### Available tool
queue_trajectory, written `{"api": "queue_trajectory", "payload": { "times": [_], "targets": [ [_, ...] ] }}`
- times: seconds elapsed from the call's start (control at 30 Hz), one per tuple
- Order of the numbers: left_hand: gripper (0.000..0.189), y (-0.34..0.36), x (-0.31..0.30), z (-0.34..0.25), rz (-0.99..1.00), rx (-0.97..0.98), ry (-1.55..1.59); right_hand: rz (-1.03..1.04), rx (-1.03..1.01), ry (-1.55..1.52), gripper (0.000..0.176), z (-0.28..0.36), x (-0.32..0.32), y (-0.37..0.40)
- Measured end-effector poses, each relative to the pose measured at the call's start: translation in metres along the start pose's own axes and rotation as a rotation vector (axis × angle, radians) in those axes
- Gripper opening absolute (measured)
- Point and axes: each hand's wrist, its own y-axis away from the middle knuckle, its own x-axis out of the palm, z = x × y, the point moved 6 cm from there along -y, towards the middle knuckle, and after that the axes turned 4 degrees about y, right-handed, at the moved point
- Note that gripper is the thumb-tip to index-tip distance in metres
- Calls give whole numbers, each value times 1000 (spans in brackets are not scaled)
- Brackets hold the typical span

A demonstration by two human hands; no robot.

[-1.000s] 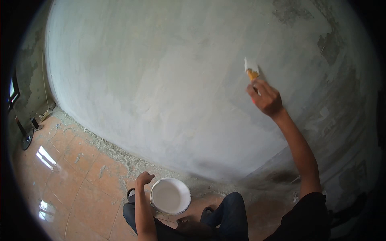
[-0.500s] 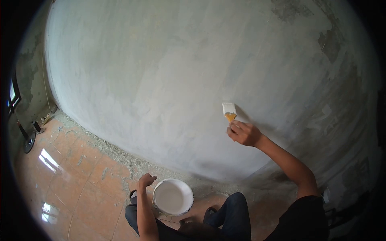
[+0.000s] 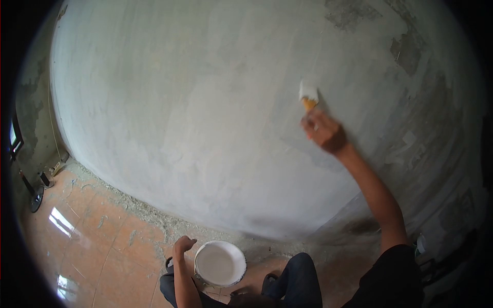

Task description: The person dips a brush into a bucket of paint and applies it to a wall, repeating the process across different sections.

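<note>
A paintbrush (image 3: 309,93) with a yellow handle and white-coated bristles is in my right hand (image 3: 324,132), its fingers closed round the handle. The bristles point up against the grey-white patchy wall (image 3: 215,118), about level with a darker streak. Low on the left, my left hand (image 3: 184,244) is curled into a loose fist with the thumb out, beside the white bucket (image 3: 240,259). Nothing shows in that fist. Off-white liquid (image 3: 214,264) fills part of the bucket, which stands on the floor close to my legs.
Scraped debris (image 3: 138,205) lies along the foot of the wall on the orange tiled floor (image 3: 110,246). Bare, peeled patches (image 3: 405,54) mark the wall's upper right. A black stand-like object (image 3: 36,199) and a cable (image 3: 53,110) are at the far left. My bent knee (image 3: 303,264) is near the wall.
My right hand has moved the brush up and slightly right along the wall. The left hand stays beside the bucket; the view has shifted slightly.
</note>
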Motion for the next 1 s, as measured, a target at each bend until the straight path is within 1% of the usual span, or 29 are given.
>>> {"api": "queue_trajectory", "payload": {
  "times": [0.03, 0.07, 0.1, 0.13, 0.17, 0.2, 0.23, 0.3, 0.37, 0.43, 0.47, 0.5, 0.53, 0.57, 0.63, 0.67, 0.7, 0.73, 0.77, 0.8, 0.83, 0.87, 0.9, 0.93, 0.97, 1.0],
  "targets": [
    [51, 4, -2, -2, 52, -68, 14, 31, -117, 1, 9, 30, 2, 13],
    [50, -2, 0, 2, 9, -39, -12, 102, -168, -94, 9, 61, 0, 26],
    [50, -3, 1, 4, -1, -26, -16, 158, -261, -247, 5, 97, -1, 46],
    [51, -4, 1, 5, 16, -35, -4, 182, -268, -357, 3, 133, -6, 68],
    [51, -3, 1, 6, 35, -43, 4, 174, -237, -476, 2, 165, -23, 82],
    [51, -1, 2, 6, 51, -51, -27, 192, -193, -547, 2, 193, -40, 96],
    [51, 0, 1, 5, 67, -55, -60, 150, -85, -630, 3, 220, -52, 110],
    [50, -3, 9, 12, 112, -35, -91, 252, 244, -822, 12, 257, -78, 132],
    [47, -9, 19, 24, 128, -94, -92, 322, 656, -932, 15, 293, -92, 159],
    [46, -20, 34, 37, 159, -88, -119, 498, 1131, -905, 16, 323, -110, 187],
    [44, -17, 39, 42, 159, -58, -111, 475, 1178, -900, 16, 343, -119, 192],
    [43, -10, 43, 38, 160, -29, -108, 484, 1442, -971, 17, 362, -124, 209],
    [42, 1, 42, 25, 86, 30, -163, 484, 1703, -1036, 19, 379, -128, 227],
    [41, 21, 42, 11, 19, 89, -214, 460, 1749, -1028, 19, 390, -136, 232],
    [41, 49, 44, -13, -72, 207, -217, 520, 2088, -1015, 20, 418, -149, 258],
    [40, 63, 47, -23, -76, 178, -173, 640, 2188, -1086, 22, 436, -148, 272],
    [39, 73, 48, -33, -82, 151, -125, 613, 2209, -1088, 22, 445, -147, 280],
    [37, 62, 61, -19, -96, 181, -55, 596, 2434, -1183, 22, 464, -146, 294],
    [35, 78, 78, -24, -23, 454, 8, 568, 2656, -1284, 22, 479, -145, 304],
    [33, 98, 81, -40, -57, 424, -4, 657, 2761, -1314, 22, 481, -144, 308],
    [32, 122, 82, -58, -79, 396, 22, 628, 2766, -1322, 22, 481, -139, 310],
    [32, 123, 90, -59, -86, 460, -2, 399, 2909, -1364, 21, 488, -136, 314],
    [32, 123, 98, -58, -86, 458, -10, 163, 3043, -1399, 20, 502, -133, 319],
    [32, 125, 106, -57, -94, 512, 42, -10, 3107, -1399, 19, 514, -126, 326],
    [32, 128, 114, -59, -101, 566, 94, -18, 3111, -1404, 19, 513, -128, 329],
    [33, 133, 123, -60, -76, 525, 152, -372, 3214, -1448, 19, 509, -128, 330]
  ]
}}
